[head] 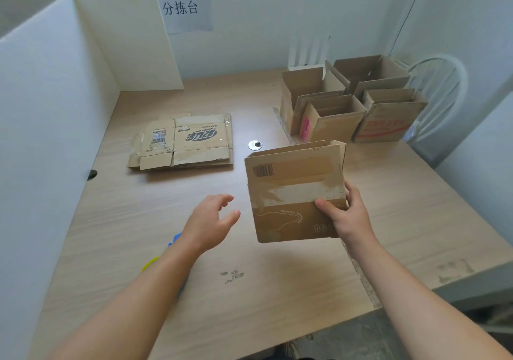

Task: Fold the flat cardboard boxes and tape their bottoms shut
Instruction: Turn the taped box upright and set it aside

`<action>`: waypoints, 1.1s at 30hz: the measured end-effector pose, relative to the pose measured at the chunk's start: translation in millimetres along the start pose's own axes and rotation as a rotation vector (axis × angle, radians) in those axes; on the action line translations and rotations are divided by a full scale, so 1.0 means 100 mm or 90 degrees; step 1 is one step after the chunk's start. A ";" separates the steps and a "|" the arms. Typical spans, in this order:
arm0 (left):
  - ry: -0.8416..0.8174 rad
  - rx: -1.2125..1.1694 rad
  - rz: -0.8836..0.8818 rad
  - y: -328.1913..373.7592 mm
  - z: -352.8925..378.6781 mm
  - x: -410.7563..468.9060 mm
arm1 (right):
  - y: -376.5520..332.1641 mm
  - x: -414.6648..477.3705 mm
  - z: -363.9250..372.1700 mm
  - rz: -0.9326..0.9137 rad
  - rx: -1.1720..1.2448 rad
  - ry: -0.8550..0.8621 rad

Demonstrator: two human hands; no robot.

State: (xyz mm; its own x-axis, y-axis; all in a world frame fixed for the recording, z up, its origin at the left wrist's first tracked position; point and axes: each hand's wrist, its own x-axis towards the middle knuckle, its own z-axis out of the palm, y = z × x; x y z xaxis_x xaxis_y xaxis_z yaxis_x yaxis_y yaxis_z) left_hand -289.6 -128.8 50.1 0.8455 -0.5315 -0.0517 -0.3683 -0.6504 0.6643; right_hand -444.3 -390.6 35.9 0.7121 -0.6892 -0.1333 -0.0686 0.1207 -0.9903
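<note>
My right hand [345, 218] grips a cardboard box [288, 195] by its right edge and holds it above the table, thumb on the face toward me. That face carries a strip of tape and a barcode label. My left hand [211, 225] hovers just left of the box with relaxed, spread fingers and touches nothing. A stack of flat cardboard boxes [184, 143] lies on the table at the middle left. Several folded boxes [349, 101] stand open-topped at the back right.
A wooden table [138, 220] carries a round cable hole [255, 145] near its middle. A blue and yellow object [155, 259] shows partly behind my left forearm. White partition boards [55, 95] stand along the left. A white chair [441, 87] stands at the far right.
</note>
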 end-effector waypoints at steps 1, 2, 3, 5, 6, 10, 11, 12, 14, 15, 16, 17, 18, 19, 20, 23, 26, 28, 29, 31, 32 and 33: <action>-0.024 0.070 0.026 -0.01 -0.05 0.04 | 0.00 0.01 -0.01 -0.006 -0.005 0.009; -0.046 0.136 0.047 -0.01 -0.09 0.09 | 0.00 0.02 -0.03 -0.010 -0.012 0.017; -0.062 0.193 0.066 0.01 -0.12 0.14 | 0.00 0.03 -0.05 -0.013 -0.017 0.026; -0.078 0.277 0.105 0.09 -0.17 0.24 | 0.00 0.06 -0.13 -0.022 -0.023 0.046; -0.081 0.304 0.123 0.15 -0.18 0.30 | 0.00 0.07 -0.17 -0.026 -0.025 0.056; -0.090 0.362 0.188 0.44 -0.11 0.54 | -0.03 0.16 -0.43 -0.035 -0.053 0.099; -0.093 0.376 0.203 0.52 -0.06 0.61 | -0.05 0.19 -0.51 -0.039 -0.054 0.112; -0.099 0.389 0.218 0.60 -0.01 0.68 | -0.07 0.23 -0.60 -0.043 -0.056 0.125; -0.117 0.406 0.244 0.78 0.12 0.82 | -0.11 0.33 -0.80 -0.050 -0.065 0.146; -0.124 0.409 0.257 0.88 0.21 0.89 | -0.12 0.39 -0.92 -0.055 -0.071 0.155; -0.129 0.406 0.268 0.98 0.30 0.97 | -0.14 0.45 -1.04 -0.060 -0.074 0.165; -0.131 0.399 0.277 1.09 0.39 1.05 | -0.15 0.53 -1.17 -0.065 -0.077 0.175; -0.131 0.391 0.283 1.21 0.49 1.13 | -0.16 0.62 -1.31 -0.068 -0.079 0.184; -0.128 0.382 0.287 1.32 0.59 1.22 | -0.17 0.72 -1.45 -0.072 -0.083 0.193; -0.127 0.373 0.291 1.44 0.70 1.32 | -0.17 0.83 -1.60 -0.075 -0.085 0.203; -0.133 0.352 0.306 1.81 1.06 1.65 | -0.19 1.24 -2.08 -0.071 -0.080 0.223; -0.140 0.334 0.279 2.19 1.49 2.03 | -0.18 1.81 -2.61 -0.056 -0.089 0.222; -0.147 0.323 0.254 2.30 1.63 2.15 | -0.15 2.06 -2.77 -0.063 -0.097 0.209; -0.156 0.320 0.240 2.38 1.76 2.25 | -0.14 2.24 -2.89 -0.058 -0.094 0.199; -0.163 0.317 0.219 2.51 2.00 2.45 | -0.11 2.57 -3.10 -0.054 -0.096 0.181; -0.165 0.312 0.209 2.58 2.10 2.53 | -0.09 2.72 -3.19 -0.051 -0.101 0.169; -0.168 0.303 0.197 2.63 2.19 2.61 | -0.08 2.87 -3.26 -0.048 -0.101 0.153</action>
State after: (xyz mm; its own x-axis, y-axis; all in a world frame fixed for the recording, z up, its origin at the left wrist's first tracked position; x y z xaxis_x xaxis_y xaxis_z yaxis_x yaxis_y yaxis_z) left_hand -250.2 -557.4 47.6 0.5702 -0.8107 -0.1328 -0.7641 -0.5828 0.2766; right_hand -467.5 -822.6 -7.6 0.5347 -0.8438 -0.0458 -0.1442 -0.0377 -0.9888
